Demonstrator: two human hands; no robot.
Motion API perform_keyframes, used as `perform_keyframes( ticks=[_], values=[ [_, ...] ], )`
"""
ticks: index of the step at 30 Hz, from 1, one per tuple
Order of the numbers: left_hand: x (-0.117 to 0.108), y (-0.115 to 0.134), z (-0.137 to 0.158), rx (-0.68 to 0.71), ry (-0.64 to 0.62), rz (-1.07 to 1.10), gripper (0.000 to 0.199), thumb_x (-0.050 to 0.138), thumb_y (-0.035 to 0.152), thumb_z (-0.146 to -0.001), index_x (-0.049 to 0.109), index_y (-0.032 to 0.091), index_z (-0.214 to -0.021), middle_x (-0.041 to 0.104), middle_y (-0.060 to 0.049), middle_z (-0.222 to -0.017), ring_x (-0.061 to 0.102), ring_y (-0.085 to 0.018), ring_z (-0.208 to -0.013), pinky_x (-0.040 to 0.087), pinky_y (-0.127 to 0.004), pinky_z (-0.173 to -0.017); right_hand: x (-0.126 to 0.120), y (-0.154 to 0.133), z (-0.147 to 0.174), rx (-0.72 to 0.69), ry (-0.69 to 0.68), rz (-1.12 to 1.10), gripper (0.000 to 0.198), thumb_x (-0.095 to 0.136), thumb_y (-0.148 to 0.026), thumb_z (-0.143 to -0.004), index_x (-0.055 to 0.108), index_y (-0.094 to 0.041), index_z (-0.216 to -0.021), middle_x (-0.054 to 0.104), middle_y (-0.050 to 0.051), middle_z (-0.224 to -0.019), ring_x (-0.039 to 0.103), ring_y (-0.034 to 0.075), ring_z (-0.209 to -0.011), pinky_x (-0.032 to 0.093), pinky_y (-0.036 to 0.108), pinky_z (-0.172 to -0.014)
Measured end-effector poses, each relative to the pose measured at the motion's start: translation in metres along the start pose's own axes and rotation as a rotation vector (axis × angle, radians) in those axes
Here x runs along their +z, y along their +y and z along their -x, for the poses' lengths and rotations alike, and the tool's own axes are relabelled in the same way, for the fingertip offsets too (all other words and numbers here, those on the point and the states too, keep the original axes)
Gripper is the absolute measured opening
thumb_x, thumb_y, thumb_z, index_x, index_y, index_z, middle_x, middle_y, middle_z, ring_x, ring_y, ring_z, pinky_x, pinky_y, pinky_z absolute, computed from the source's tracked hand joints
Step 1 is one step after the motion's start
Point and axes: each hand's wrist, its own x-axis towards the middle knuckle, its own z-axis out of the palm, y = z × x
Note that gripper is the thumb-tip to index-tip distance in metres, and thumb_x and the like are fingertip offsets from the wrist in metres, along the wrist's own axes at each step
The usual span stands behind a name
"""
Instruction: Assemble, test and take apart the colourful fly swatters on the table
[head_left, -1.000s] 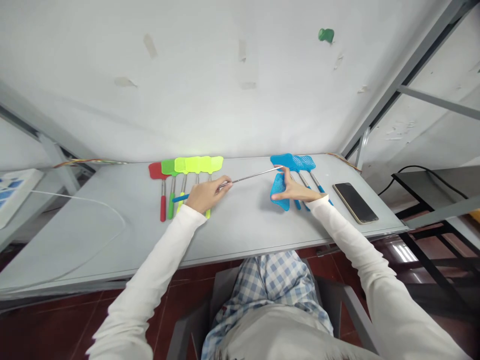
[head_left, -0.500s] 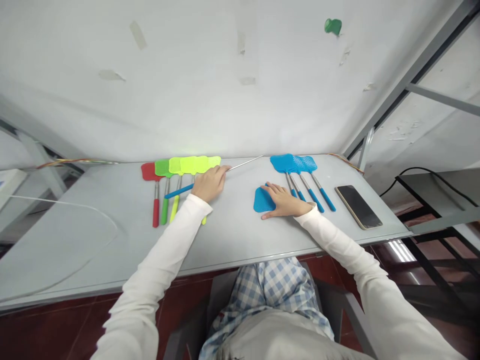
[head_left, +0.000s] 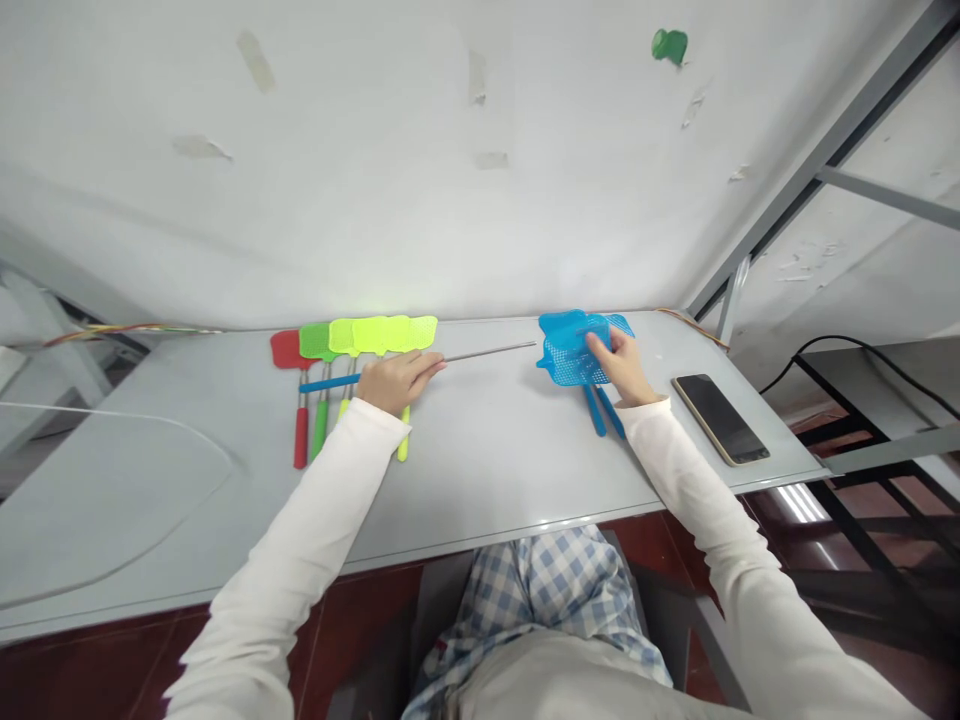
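Observation:
My left hand (head_left: 394, 382) is closed around a fly swatter handle (head_left: 330, 383) with a blue grip and a thin metal rod that points right. In my right hand (head_left: 624, 368) is a loose blue fly swatter head (head_left: 564, 362), pinched by its right side, its short socket facing left. A small gap separates the rod's tip from that socket. Behind the held head, several blue fly swatters (head_left: 561, 322) lie on the table, partly covered by it and by my hand. Below my left hand lie several yellow fly swatters (head_left: 386, 333), their handles partly hidden.
A green fly swatter (head_left: 315, 341) and a red fly swatter (head_left: 289, 350) lie at the left end of the row. On the right rests a smartphone (head_left: 720, 420). A white cable (head_left: 187, 425) curves over the table's left part, and a wall (head_left: 480, 240) rises behind.
My right hand has lifted the blue head off the table and turned it, socket towards the rod. My left hand has shifted left and slightly down with the handle, whose rod is now nearly level.

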Motion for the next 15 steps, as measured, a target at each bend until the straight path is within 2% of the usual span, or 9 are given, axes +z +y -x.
perform_keyframes(
  ticks=[2, 5, 10, 15],
  values=[
    [0.0027, -0.0051, 0.0008, 0.039, 0.039, 0.009, 0.047, 0.032, 0.054, -0.094, 0.071, 0.028, -0.099, 0.072, -0.005, -0.083, 0.063, -0.018, -0.072, 0.028, -0.029, -0.055, -0.0042, 0.0062, -0.0063, 0.087, 0.036, -0.304, 0.039, 0.06, -0.058, -0.078, 0.061, -0.022, -0.095, 0.071, 0.001, -0.09, 0.067, 0.019, -0.08, 0.053, 0.032, -0.075],
    [0.0077, -0.0091, 0.0016, 0.088, 0.113, 0.007, 0.046, 0.034, 0.053, -0.094, 0.072, 0.028, -0.096, 0.072, -0.004, -0.076, 0.061, -0.016, -0.065, 0.028, -0.028, -0.053, -0.0036, 0.0098, -0.0085, 0.133, 0.039, -0.532, 0.043, 0.068, -0.058, -0.072, 0.062, -0.023, -0.096, 0.072, 0.001, -0.094, 0.068, 0.02, -0.084, 0.055, 0.034, -0.078],
    [0.011, -0.0078, 0.0029, 0.155, 0.178, -0.01, 0.044, 0.035, 0.05, -0.095, 0.073, 0.028, -0.094, 0.07, -0.003, -0.07, 0.059, -0.014, -0.06, 0.029, -0.027, -0.052, 0.0001, 0.0083, -0.0039, 0.106, 0.017, -0.606, 0.041, 0.071, -0.055, -0.071, 0.063, -0.025, -0.097, 0.072, 0.001, -0.1, 0.068, 0.021, -0.093, 0.055, 0.035, -0.083],
    [0.0093, -0.0052, 0.0034, 0.172, 0.166, -0.017, 0.045, 0.035, 0.05, -0.095, 0.073, 0.028, -0.094, 0.07, -0.003, -0.069, 0.059, -0.014, -0.059, 0.028, -0.026, -0.052, 0.0014, 0.0099, -0.0031, 0.108, 0.011, -0.586, 0.043, 0.069, -0.057, -0.073, 0.062, -0.026, -0.101, 0.071, 0.001, -0.106, 0.067, 0.022, -0.1, 0.055, 0.038, -0.086]
  ],
)
